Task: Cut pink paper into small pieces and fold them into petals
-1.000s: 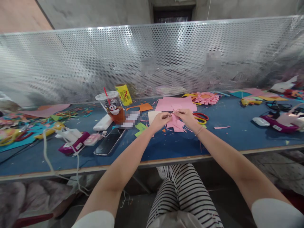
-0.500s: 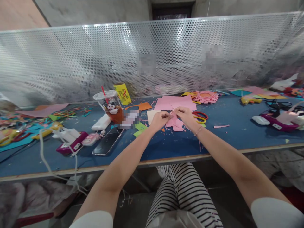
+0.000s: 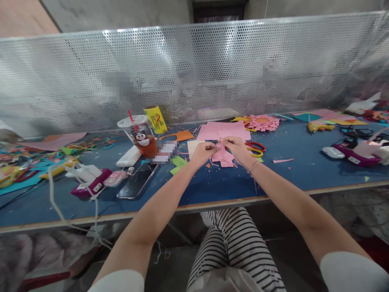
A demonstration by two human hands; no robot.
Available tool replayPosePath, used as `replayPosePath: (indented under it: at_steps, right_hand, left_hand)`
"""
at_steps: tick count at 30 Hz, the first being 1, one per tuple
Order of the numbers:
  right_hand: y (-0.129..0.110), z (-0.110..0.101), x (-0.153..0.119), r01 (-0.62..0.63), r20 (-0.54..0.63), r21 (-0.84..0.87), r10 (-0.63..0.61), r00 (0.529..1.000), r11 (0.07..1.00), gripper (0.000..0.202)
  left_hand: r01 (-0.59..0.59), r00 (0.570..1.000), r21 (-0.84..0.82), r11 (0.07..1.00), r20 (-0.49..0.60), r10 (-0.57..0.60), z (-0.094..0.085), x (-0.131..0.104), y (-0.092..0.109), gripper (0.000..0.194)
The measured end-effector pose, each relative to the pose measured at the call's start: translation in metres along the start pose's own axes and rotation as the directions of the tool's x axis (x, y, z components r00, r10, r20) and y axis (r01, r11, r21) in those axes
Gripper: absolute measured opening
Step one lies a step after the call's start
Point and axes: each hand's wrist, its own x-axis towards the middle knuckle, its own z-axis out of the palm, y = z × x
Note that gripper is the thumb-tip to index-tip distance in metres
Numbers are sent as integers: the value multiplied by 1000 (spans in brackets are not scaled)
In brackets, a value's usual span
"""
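My left hand point(image 3: 204, 151) and my right hand point(image 3: 236, 147) meet over the blue table point(image 3: 212, 186), both pinching a small folded pink paper piece point(image 3: 219, 153) between their fingertips. More pink paper scraps point(image 3: 226, 163) lie just under the hands. Behind them a stack of pink sheets point(image 3: 225, 130) lies flat. Red and yellow scissors point(image 3: 257, 149) rest right of my right hand.
A plastic cup with a red straw point(image 3: 140, 136), a yellow pack point(image 3: 155, 119), a black phone point(image 3: 136, 181), a white power bank point(image 3: 129, 156) and a purple glue gun point(image 3: 89, 184) stand at the left. A pink paper flower point(image 3: 263, 122) sits at the back. A perforated metal screen point(image 3: 194, 73) backs the table.
Both hands stay together on the pink piece, with only small finger shifts. The view has drifted slightly.
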Motion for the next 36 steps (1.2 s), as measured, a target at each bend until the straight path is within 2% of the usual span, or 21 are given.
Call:
replayPosePath:
  at_steps: [9,16,25,31,33,36]
  right_hand:
    - [3,-3,0,109,-88,-216,-131,988,970,22]
    - [7,-7,3,112,-125,-198,-138,982,974,22]
    - [2,-6,3,87,-107,-145,-103,989,986,24]
    - [-1,-9,5,98,31,-181,-94,995,979,24]
    - [-3,-8,4,93,42,-193,-86,995,977,23]
    - [-6,-7,1,98,44,-181,-91,995,979,23]
  left_hand:
    - [86,996,15,996,21,-86,-2,0,1,29]
    - [188,982,-118,975,42,-184,-2,-1,2,28]
    - [157,987,-69,985,42,-155,-5,-3,10,28]
    - [114,990,-6,993,-77,-115,-9,-1,4,26]
    - [116,988,-31,993,-100,-118,-8,0,1,27]
    - [42,991,-66,997,-125,-50,-6,1,-3,26]
